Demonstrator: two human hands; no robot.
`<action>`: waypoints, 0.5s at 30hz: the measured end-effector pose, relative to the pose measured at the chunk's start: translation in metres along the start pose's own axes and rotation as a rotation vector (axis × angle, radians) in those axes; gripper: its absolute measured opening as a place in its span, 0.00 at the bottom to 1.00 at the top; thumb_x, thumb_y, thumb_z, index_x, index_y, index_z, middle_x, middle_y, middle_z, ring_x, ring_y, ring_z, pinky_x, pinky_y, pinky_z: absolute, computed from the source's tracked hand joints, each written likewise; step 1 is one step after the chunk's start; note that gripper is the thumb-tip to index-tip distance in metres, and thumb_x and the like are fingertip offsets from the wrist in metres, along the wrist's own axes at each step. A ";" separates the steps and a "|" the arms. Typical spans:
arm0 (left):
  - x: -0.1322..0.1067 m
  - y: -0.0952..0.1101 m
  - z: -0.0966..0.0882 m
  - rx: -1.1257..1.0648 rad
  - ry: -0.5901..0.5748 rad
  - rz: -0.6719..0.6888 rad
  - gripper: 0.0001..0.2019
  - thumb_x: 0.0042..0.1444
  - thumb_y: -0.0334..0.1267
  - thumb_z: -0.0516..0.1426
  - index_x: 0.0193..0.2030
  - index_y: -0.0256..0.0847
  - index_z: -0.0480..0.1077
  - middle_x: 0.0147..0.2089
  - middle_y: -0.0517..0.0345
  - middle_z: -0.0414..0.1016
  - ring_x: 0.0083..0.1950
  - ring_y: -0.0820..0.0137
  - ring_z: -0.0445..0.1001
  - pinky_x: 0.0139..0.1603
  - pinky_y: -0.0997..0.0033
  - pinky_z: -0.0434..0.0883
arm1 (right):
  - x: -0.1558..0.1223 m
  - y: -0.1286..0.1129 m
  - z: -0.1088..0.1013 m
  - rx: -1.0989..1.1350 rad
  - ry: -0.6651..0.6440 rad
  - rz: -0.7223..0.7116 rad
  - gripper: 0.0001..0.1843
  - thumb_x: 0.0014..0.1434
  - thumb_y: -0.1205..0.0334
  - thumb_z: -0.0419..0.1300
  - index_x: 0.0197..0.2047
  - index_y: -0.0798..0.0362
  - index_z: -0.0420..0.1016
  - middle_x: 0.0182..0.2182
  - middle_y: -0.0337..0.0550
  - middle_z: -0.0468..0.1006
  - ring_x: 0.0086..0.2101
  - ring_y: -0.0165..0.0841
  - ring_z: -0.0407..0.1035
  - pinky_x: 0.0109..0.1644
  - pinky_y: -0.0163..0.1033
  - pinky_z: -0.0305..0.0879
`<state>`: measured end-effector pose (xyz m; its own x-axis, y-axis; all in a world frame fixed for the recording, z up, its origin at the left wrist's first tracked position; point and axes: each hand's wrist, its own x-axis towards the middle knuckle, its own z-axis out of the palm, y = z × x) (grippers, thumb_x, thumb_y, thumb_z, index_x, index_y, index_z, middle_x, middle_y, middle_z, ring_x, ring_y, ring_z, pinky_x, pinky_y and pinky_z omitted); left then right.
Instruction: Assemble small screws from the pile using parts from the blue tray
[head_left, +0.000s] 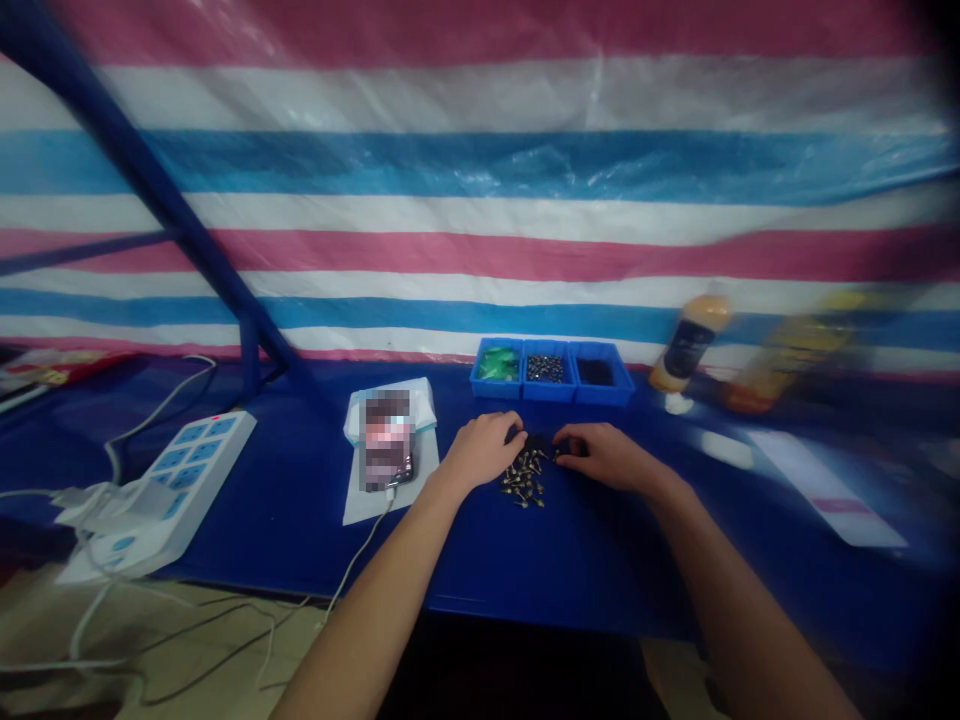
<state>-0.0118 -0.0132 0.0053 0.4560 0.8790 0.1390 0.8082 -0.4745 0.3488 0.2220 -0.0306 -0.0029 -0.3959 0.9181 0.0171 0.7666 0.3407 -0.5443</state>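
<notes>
So, left hand and right hand are curling over a pile of small metal parts on the blue table, with fingertips meeting at a small black piece. Can't tell if either's gripping it. The bottle label's too blurry to read.
</notes>
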 end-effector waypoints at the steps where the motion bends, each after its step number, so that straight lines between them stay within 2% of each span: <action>1: 0.000 0.000 0.000 -0.003 -0.001 0.000 0.13 0.63 0.47 0.50 0.45 0.46 0.71 0.43 0.55 0.76 0.40 0.63 0.75 0.38 0.65 0.68 | 0.000 0.000 0.001 -0.007 0.006 -0.016 0.12 0.55 0.57 0.62 0.43 0.45 0.78 0.30 0.37 0.78 0.30 0.33 0.71 0.35 0.36 0.60; 6: 0.000 0.000 0.000 -0.008 -0.014 -0.018 0.13 0.63 0.47 0.51 0.46 0.46 0.72 0.42 0.54 0.76 0.40 0.63 0.75 0.38 0.65 0.69 | 0.001 0.000 0.003 0.029 0.044 -0.024 0.07 0.55 0.59 0.61 0.37 0.47 0.79 0.31 0.39 0.79 0.31 0.33 0.71 0.35 0.37 0.61; 12: 0.000 -0.001 0.000 -0.010 -0.015 -0.010 0.13 0.63 0.48 0.51 0.47 0.46 0.72 0.44 0.54 0.76 0.41 0.63 0.75 0.38 0.66 0.68 | 0.001 -0.002 -0.002 0.021 0.119 -0.013 0.08 0.52 0.66 0.59 0.36 0.49 0.77 0.30 0.38 0.79 0.30 0.32 0.71 0.35 0.36 0.61; 15: 0.000 -0.001 0.000 -0.010 -0.012 -0.003 0.14 0.63 0.48 0.51 0.47 0.46 0.72 0.43 0.54 0.76 0.41 0.63 0.75 0.38 0.66 0.68 | 0.000 -0.004 -0.003 0.017 0.171 -0.027 0.09 0.54 0.65 0.57 0.38 0.49 0.76 0.32 0.39 0.79 0.32 0.33 0.72 0.36 0.36 0.62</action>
<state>-0.0127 -0.0130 0.0048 0.4583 0.8796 0.1274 0.8055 -0.4716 0.3588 0.2202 -0.0309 0.0018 -0.3234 0.9301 0.1739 0.7476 0.3638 -0.5557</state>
